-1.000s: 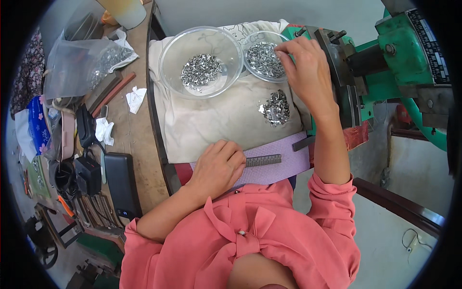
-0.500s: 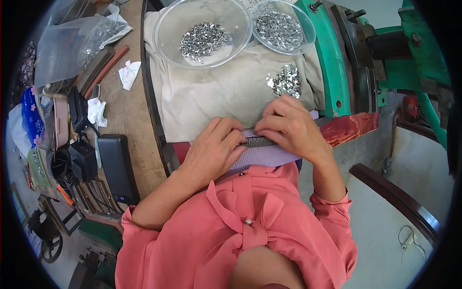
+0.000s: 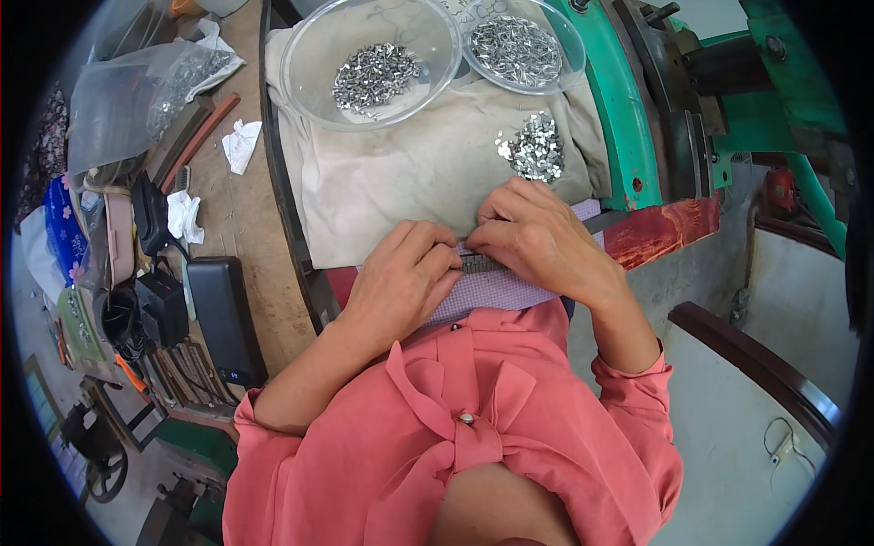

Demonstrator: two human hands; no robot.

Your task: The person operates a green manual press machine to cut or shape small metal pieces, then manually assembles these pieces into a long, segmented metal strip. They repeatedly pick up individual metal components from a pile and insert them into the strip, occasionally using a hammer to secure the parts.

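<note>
A dark, toothed metal strip point(image 3: 481, 264) lies on the purple checked cloth point(image 3: 496, 289) at the table's near edge. My left hand point(image 3: 405, 273) is closed at the strip's left end, thumb and fingertips pinched together. Bent over the strip's right part is my right hand point(image 3: 537, 232), its fingertips pressed together close to the left ones. What the right fingers hold is too small and hidden to make out. Just beyond that hand, a loose pile of small shiny metal pieces point(image 3: 534, 148) rests on the beige cloth point(image 3: 364, 182).
Two clear plastic bowls stand at the back: the larger bowl point(image 3: 300, 96) and the smaller bowl point(image 3: 575, 64) hold small metal parts. A green machine point(image 3: 628, 155) borders the right side. On the left wooden bench point(image 3: 264, 282) are a black power bank point(image 3: 223, 314), crumpled tissues and tools.
My right hand has shifted slightly left, nearer my left hand, covering more of the strip's middle. My left hand stays almost in place. The whole view has moved slightly.
</note>
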